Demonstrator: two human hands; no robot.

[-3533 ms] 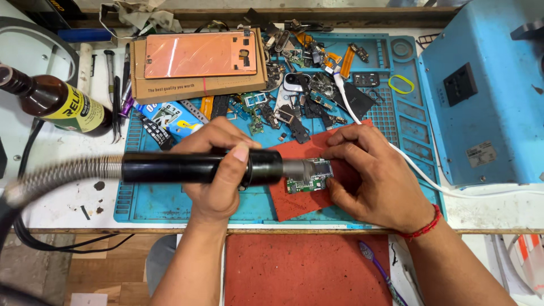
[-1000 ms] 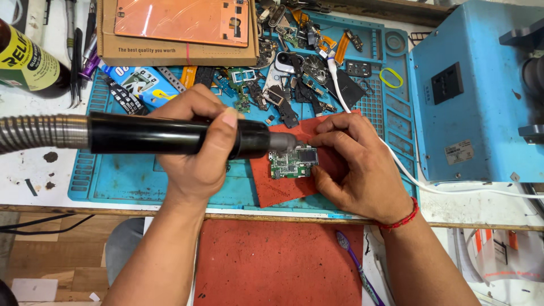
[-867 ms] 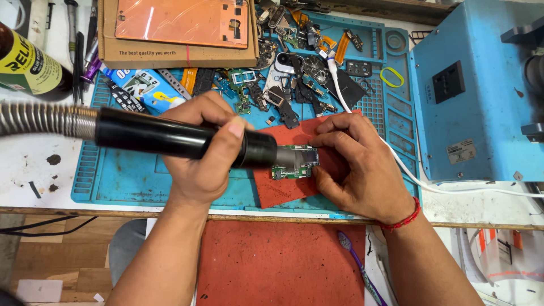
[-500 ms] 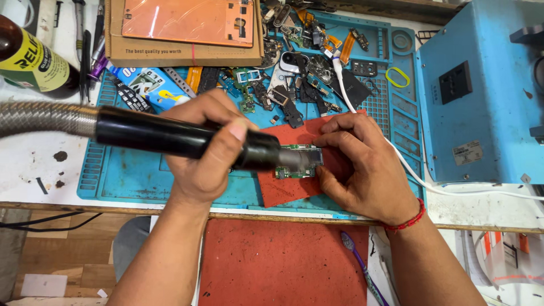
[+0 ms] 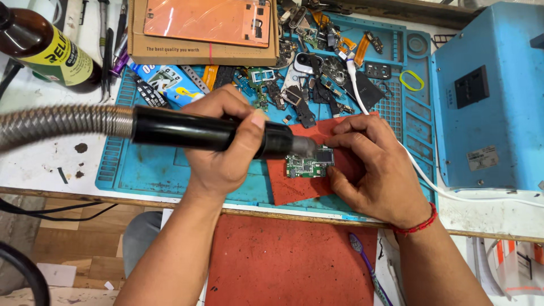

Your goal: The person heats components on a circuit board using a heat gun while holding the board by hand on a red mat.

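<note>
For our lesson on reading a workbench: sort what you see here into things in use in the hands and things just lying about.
In use:
left hand gripping the black hot-air handle
right hand steadying the circuit board
red pad under the board

Lying about:
brown bottle
cardboard box
loose phone parts
yellow ring
blue machine
purple toothbrush

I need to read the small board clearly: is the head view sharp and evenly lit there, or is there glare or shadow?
Head view: sharp and evenly lit, no motion blur. The green board is in focus, partly hidden by the black handle's nozzle; soft shadow under the right hand; faint sheen on the handle in the left hand.
</note>
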